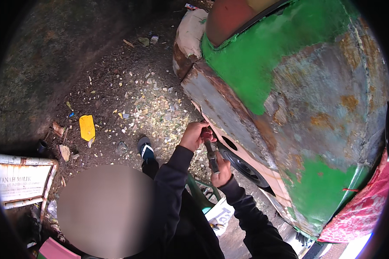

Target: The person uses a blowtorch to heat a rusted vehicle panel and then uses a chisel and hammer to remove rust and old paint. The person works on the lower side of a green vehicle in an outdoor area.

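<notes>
My left hand [193, 136] is closed at the lower edge of a worn vehicle body [311, 86]. Its fingers meet around the reddish front end of a dark hand tool [211, 156] with a narrow, long body; its exact kind is unclear. My right hand [222, 173] wraps the lower part of the same tool from the right. Both hands work close beside a pale pink lower panel [222, 131], just above a dark wheel [244, 166]. Green paint, bare grey metal and rust patches cover the body above. What lies under the left fingertips is hidden.
Paint flakes and debris [160, 108] litter the dirt ground. A yellow piece [87, 127] lies to the left, near a white sign in a rusty frame [23, 177]. My sandalled foot [146, 148] stands below it. Red patterned cloth [358, 211] hangs at right. A blurred patch covers the lower left.
</notes>
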### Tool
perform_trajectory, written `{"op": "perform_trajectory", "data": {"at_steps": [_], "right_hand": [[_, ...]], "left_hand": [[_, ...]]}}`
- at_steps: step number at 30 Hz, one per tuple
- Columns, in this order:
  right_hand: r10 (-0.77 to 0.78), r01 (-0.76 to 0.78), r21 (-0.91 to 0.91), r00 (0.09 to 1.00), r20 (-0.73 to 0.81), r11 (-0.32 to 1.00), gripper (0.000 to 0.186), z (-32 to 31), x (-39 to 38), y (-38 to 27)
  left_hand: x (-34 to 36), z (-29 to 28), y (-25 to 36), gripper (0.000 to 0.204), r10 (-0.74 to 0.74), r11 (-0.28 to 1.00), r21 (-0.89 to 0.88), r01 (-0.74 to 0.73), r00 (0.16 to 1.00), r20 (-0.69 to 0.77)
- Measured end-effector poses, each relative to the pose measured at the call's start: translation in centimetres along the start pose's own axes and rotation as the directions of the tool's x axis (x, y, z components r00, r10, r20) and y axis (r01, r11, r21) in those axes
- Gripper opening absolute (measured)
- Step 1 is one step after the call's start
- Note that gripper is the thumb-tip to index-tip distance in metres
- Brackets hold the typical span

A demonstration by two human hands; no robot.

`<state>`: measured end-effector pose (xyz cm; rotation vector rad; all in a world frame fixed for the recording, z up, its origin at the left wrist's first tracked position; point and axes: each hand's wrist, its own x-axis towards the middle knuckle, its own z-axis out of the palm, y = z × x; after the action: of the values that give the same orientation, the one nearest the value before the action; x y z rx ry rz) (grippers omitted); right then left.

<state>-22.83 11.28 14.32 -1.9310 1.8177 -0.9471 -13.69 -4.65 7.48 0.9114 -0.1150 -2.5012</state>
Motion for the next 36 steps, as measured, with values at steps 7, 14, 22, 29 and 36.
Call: {"op": "perform_trajectory", "data": {"at_steps": [7,14,22,29,36], "right_hand": [[0.061,-0.062,0.005,0.995,0.073,0.998,0.038,-1.0,0.5,-2.2],[0.083,-0.085,0.004,0.985,0.151,0.996,0.042,-1.3,-0.7,-1.2],[0.131,-0.154,0.099,0.968,0.213,0.983,0.044,-2.2,0.8,-3.5],[0.200,-0.250,0.191,0.949,0.244,0.949,0.034,-2.7,-0.2,-3.6],[0.190,-0.235,0.207,0.958,0.215,0.950,0.033,-3.0,-0.2,-3.9]], "left_hand": [[0.3,-0.5,0.2,0.008,-0.016,1.000,-0.009,0.015,1.000,-0.009],[0.1,-0.5,0.5,0.009,-0.011,1.000,-0.006,0.011,1.000,0.024],[-1.2,-0.7,0.8,0.010,0.019,1.000,0.005,-0.018,0.999,-0.036],[-3.1,0.0,-2.0,0.008,0.094,0.995,-0.025,-0.094,0.996,0.004],[-2.0,0.5,-1.7,0.009,0.063,0.989,-0.127,-0.069,0.997,-0.054]]}}
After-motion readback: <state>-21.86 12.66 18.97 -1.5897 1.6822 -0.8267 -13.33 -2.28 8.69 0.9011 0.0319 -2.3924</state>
